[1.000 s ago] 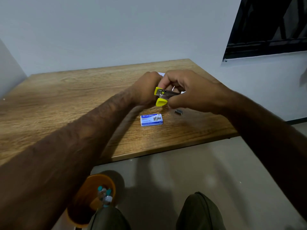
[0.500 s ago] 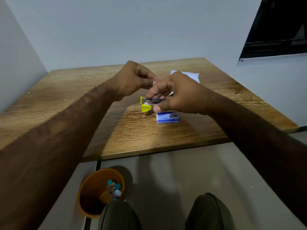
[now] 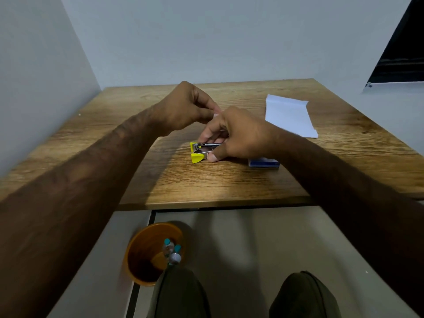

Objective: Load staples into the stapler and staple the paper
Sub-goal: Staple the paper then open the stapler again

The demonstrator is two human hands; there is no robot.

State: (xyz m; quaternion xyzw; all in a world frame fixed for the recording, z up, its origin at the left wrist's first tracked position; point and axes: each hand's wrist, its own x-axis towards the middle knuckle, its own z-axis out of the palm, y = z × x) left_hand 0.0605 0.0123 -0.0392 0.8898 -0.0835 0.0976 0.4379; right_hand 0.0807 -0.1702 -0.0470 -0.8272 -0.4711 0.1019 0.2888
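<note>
The right hand point(image 3: 238, 136) grips the stapler point(image 3: 202, 150), which sits mid-counter point(image 3: 206, 184) with its yellow nose pointing left. The left hand point(image 3: 185, 109) hovers just behind it, fingers point(image 3: 206, 104) curled, thumb to forefinger. I cannot tell whether they pinch staples. Staples fed in crooked could jam or snap in the channel. The paper point(image 3: 289, 118) lies well apart, unstapled.

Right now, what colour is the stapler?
The stapler is yellow, with a silver metal top rail; the head view shows it.
</note>
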